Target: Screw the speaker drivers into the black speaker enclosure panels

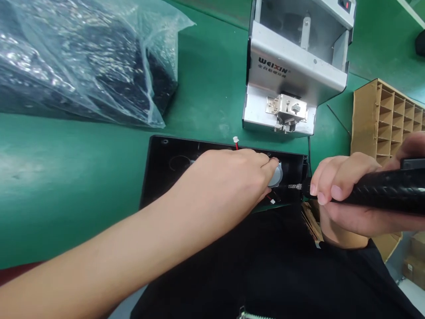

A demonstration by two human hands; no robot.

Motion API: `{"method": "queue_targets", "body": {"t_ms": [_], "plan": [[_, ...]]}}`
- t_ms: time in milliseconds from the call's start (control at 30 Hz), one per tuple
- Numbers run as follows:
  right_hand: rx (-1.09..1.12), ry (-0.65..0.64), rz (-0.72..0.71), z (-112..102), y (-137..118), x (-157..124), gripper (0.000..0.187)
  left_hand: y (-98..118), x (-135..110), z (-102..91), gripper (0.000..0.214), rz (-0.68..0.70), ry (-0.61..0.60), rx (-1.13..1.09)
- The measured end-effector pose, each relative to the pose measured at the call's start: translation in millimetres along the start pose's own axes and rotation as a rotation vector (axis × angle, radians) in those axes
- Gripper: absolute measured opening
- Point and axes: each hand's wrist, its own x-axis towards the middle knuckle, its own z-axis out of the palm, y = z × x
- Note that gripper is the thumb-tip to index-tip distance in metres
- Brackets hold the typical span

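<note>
R hand (352, 173) on screwdriver (388, 188), L hand (232, 177) at grey disc (276, 176)

Your black case (159, 177) lies open by the near edge of the green table (212, 88), long side along that edge. The grey disc sits inside it, twd the case's R end. Your L hand reaches in over the case's middle, fingers bent down, index tip touching the disc; thumb's mostly hidden, so can't tell if you're pinching the disc or just pressing it. Your R hand is wrapped round the screwdriver, fingers closed on its black body; it's nearly level, w/ its spring-wrapped tip (294, 186) pointing L, over the case's R end, just beside the disc. Can't tell if the tip touches anything.

One white plug (236, 139) on a red wire (237, 145) pokes past the case's far edge; a 2nd white plug (272, 201) is nr its near edge, below your L fingers.

Beyond the case's far R corner stands a metal machine (295, 60) marked WEIXIN. A clear plastic bag (83, 57) w/ dark contents fills the table's far L part. Cardboard rack (365, 115) w/ compartments is R of the machine.
</note>
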Motion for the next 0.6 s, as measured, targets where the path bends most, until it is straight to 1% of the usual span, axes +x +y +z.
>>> {"method": "queue_targets", "body": {"t_ms": [100, 233, 300, 367, 433, 467, 533, 567, 600], "plan": [[-0.002, -0.045, -0.018, -2, 0, -1, 0.051, 0, 0, -0.3, 0.019, 0.011, 0.044, -0.023], [0.019, -0.069, -0.034, 1, 2, -6, 0.048, 2, -1, -2.9, 0.015, 0.026, 0.111, -0.042], [0.014, -0.063, -0.051, 4, 6, -8, 0.047, 3, 0, -4.5, 0.016, 0.028, 0.114, -0.022], [0.008, -0.041, -0.111, 7, 11, -8, 0.048, 4, 1, -6.1, 0.018, 0.022, 0.090, -0.010], [0.004, -0.042, -0.194, 9, 18, -6, 0.054, 5, 1, -8.0, 0.021, 0.012, 0.063, -0.013], [0.005, -0.057, -0.227, 10, 21, -5, 0.060, 6, 2, -8.9, 0.022, 0.010, 0.054, -0.014], [0.004, -0.105, -0.248, 10, 26, -3, 0.074, 7, 2, -10.6, 0.022, 0.010, 0.051, -0.010], [0.015, -0.124, -0.266, 10, 28, -3, 0.079, 7, 2, -11.2, 0.021, 0.010, 0.053, -0.007], [0.022, -0.134, -0.278, 9, 29, -4, 0.079, 7, 2, -11.6, 0.020, 0.011, 0.054, -0.004]]}}
